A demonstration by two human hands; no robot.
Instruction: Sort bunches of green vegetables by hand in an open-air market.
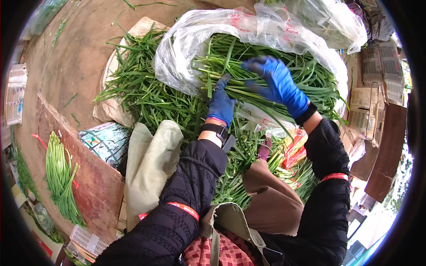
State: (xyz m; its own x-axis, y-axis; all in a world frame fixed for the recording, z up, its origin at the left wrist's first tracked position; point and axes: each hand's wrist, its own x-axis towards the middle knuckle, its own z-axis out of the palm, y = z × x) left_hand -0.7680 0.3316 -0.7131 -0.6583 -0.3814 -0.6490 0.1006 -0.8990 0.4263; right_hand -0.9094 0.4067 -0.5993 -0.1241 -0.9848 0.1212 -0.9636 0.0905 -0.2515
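Note:
Long green leafy stalks, like garlic chives (306, 71), fill a clear plastic bag (186, 36) with red printing in front of me. My left hand (221, 103), in a blue glove, lies at the pale stem ends by the bag's near edge, its fingers around some stems. Just above the stalks to the right is my right hand (279, 83), also blue-gloved, its fingers spread and blurred; nothing shows in its grasp. A loose heap of the same greens (149, 79) spreads left of the bag over a pale sack and down between my legs.
On a reddish wooden board (96, 186) at the left lies a bundle of green stalks (60, 176) with red ties. Tied bundles (303, 173) and red ribbons (294, 149) lie near my right leg. Another plastic bag (332, 23) stands at the upper right, plastic crates (364, 109) at the right.

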